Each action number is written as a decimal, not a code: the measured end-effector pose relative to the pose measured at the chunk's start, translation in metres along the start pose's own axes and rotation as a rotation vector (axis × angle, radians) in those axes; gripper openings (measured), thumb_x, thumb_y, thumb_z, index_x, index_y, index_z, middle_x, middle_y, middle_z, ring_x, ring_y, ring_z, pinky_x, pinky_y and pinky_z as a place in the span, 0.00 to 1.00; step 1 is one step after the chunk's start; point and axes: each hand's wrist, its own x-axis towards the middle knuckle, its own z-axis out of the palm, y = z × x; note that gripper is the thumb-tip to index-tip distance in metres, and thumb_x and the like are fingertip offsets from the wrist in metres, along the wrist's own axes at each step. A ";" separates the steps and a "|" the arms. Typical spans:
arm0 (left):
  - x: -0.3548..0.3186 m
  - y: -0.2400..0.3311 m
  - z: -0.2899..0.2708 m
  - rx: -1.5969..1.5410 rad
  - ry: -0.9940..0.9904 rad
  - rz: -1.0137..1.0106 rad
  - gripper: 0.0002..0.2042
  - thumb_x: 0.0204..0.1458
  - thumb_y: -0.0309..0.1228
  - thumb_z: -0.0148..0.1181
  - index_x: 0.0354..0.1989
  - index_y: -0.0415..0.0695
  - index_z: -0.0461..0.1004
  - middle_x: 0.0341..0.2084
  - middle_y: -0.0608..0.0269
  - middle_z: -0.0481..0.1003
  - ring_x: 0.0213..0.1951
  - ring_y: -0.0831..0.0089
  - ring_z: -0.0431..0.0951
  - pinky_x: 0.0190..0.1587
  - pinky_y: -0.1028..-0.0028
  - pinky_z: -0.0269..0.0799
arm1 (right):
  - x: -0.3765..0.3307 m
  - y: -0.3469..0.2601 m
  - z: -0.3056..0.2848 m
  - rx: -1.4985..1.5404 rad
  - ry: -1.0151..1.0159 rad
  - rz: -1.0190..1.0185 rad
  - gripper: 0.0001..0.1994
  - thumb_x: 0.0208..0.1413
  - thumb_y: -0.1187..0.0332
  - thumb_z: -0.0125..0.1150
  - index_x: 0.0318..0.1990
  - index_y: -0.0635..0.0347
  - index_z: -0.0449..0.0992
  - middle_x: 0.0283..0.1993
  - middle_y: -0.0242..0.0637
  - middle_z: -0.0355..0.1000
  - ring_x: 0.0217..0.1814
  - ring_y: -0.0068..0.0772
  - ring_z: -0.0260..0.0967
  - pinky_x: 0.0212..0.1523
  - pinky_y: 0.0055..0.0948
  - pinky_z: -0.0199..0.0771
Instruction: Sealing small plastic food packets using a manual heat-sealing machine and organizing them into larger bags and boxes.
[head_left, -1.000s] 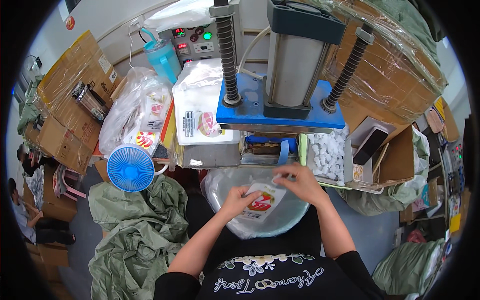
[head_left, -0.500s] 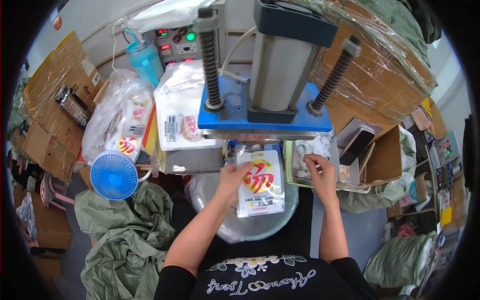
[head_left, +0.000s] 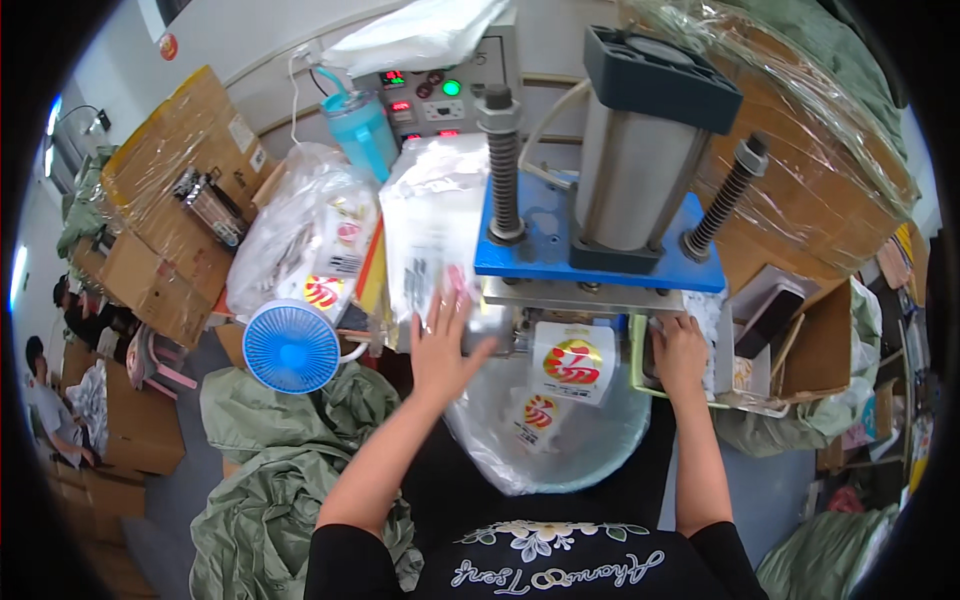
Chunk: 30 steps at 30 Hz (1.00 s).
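Observation:
My left hand (head_left: 443, 350) is spread open, slightly blurred, above the near end of a stack of white and silver pouches (head_left: 430, 200). Nothing shows in its grasp. My right hand (head_left: 680, 358) reaches into a light green-rimmed tray (head_left: 637, 352) with bent fingers; what the fingertips hold, if anything, is hidden. Between my hands, a white pouch with a red and yellow print (head_left: 573, 365) hangs at the front of the blue-topped press (head_left: 600, 245). Below it, a similar pouch (head_left: 540, 415) lies in a round tub lined with clear plastic (head_left: 600, 465).
A blue fan (head_left: 291, 345) and a turquoise tumbler (head_left: 362, 135) stand at left, by a bag of pouches (head_left: 300, 230). To the right, a cardboard box (head_left: 825, 345) adjoins a holder with a dark phone (head_left: 768, 325). Green cloth (head_left: 290, 480) lies lower left.
My left hand has let go of the pouch, which now hangs at the press, and moved left, opening over the stack. My right hand has lowered into the tray. The view has shifted.

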 end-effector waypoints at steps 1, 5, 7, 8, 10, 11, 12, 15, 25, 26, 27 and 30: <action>-0.016 0.004 -0.004 -0.001 -0.023 0.030 0.37 0.47 0.48 0.63 0.66 0.51 0.59 0.65 0.57 0.58 0.69 0.58 0.51 0.67 0.47 0.38 | -0.001 0.002 -0.003 -0.003 -0.012 -0.016 0.09 0.46 0.74 0.60 0.37 0.61 0.77 0.37 0.43 0.73 0.41 0.49 0.69 0.41 0.43 0.71; -0.044 -0.009 -0.020 -0.095 0.062 0.010 0.22 0.45 0.37 0.65 0.51 0.52 0.73 0.51 0.62 0.71 0.60 0.63 0.64 0.66 0.46 0.39 | -0.005 0.008 -0.009 0.077 0.085 -0.073 0.08 0.50 0.76 0.55 0.38 0.62 0.77 0.33 0.43 0.70 0.35 0.46 0.69 0.37 0.39 0.70; -0.035 -0.003 -0.031 -0.280 0.265 -0.053 0.07 0.44 0.26 0.63 0.33 0.46 0.80 0.34 0.64 0.78 0.48 0.64 0.75 0.64 0.49 0.44 | -0.004 -0.010 -0.027 0.282 0.080 0.082 0.08 0.54 0.75 0.54 0.39 0.63 0.77 0.32 0.41 0.69 0.32 0.41 0.67 0.35 0.34 0.68; -0.030 0.007 -0.045 -0.290 0.268 -0.033 0.06 0.44 0.23 0.62 0.32 0.43 0.79 0.33 0.60 0.78 0.42 0.63 0.76 0.58 0.57 0.57 | -0.006 -0.014 -0.034 0.477 0.080 0.248 0.08 0.57 0.74 0.53 0.41 0.63 0.77 0.31 0.39 0.68 0.29 0.35 0.66 0.33 0.30 0.66; -0.034 0.029 -0.062 -0.634 0.180 -0.149 0.04 0.45 0.21 0.63 0.31 0.40 0.79 0.31 0.60 0.77 0.36 0.70 0.76 0.46 0.70 0.66 | -0.014 -0.006 -0.028 0.558 0.100 0.155 0.09 0.61 0.73 0.53 0.46 0.63 0.76 0.30 0.33 0.70 0.30 0.20 0.64 0.30 0.22 0.62; -0.040 0.039 -0.062 -0.920 0.098 -0.260 0.04 0.47 0.20 0.64 0.31 0.36 0.78 0.29 0.63 0.77 0.33 0.78 0.73 0.36 0.79 0.65 | -0.018 -0.017 -0.030 0.664 0.050 0.215 0.10 0.59 0.73 0.55 0.46 0.63 0.76 0.31 0.34 0.71 0.31 0.20 0.65 0.32 0.23 0.64; -0.046 0.046 -0.059 -1.059 0.006 -0.302 0.03 0.48 0.21 0.65 0.31 0.35 0.79 0.27 0.67 0.75 0.32 0.83 0.71 0.36 0.81 0.64 | -0.019 -0.033 -0.033 0.703 0.000 0.203 0.09 0.58 0.73 0.57 0.45 0.63 0.76 0.33 0.35 0.73 0.32 0.21 0.67 0.35 0.22 0.66; -0.068 0.059 -0.020 -1.187 -0.091 -0.389 0.04 0.49 0.23 0.65 0.31 0.35 0.79 0.26 0.67 0.75 0.31 0.81 0.72 0.35 0.80 0.65 | -0.020 -0.083 -0.043 0.777 -0.096 0.037 0.09 0.51 0.75 0.64 0.41 0.61 0.80 0.35 0.37 0.75 0.37 0.27 0.70 0.39 0.24 0.69; -0.089 0.064 0.016 -1.165 -0.406 -0.372 0.10 0.54 0.31 0.63 0.31 0.35 0.80 0.22 0.67 0.75 0.26 0.81 0.71 0.30 0.80 0.65 | -0.038 -0.087 -0.028 0.611 -0.370 -0.304 0.10 0.52 0.75 0.58 0.42 0.59 0.79 0.35 0.39 0.73 0.39 0.43 0.65 0.44 0.37 0.65; -0.087 0.066 0.016 -1.198 -0.484 -0.433 0.11 0.54 0.33 0.63 0.30 0.35 0.80 0.21 0.67 0.75 0.24 0.82 0.70 0.29 0.80 0.64 | -0.038 -0.085 -0.029 0.609 -0.383 -0.306 0.11 0.53 0.75 0.58 0.44 0.58 0.78 0.36 0.39 0.73 0.41 0.44 0.65 0.46 0.38 0.64; -0.083 0.068 0.016 -1.196 -0.482 -0.434 0.11 0.54 0.33 0.63 0.30 0.35 0.80 0.21 0.67 0.75 0.24 0.82 0.70 0.29 0.80 0.64 | -0.033 -0.085 -0.031 0.591 -0.267 -0.317 0.14 0.54 0.73 0.58 0.49 0.59 0.76 0.38 0.41 0.74 0.40 0.42 0.67 0.43 0.35 0.67; -0.051 0.084 0.015 -1.137 -0.422 -0.523 0.13 0.54 0.34 0.63 0.26 0.34 0.79 0.20 0.66 0.77 0.23 0.85 0.70 0.26 0.78 0.67 | -0.022 -0.070 -0.042 0.639 -0.131 0.002 0.16 0.55 0.71 0.60 0.52 0.59 0.74 0.39 0.43 0.74 0.37 0.39 0.70 0.38 0.31 0.70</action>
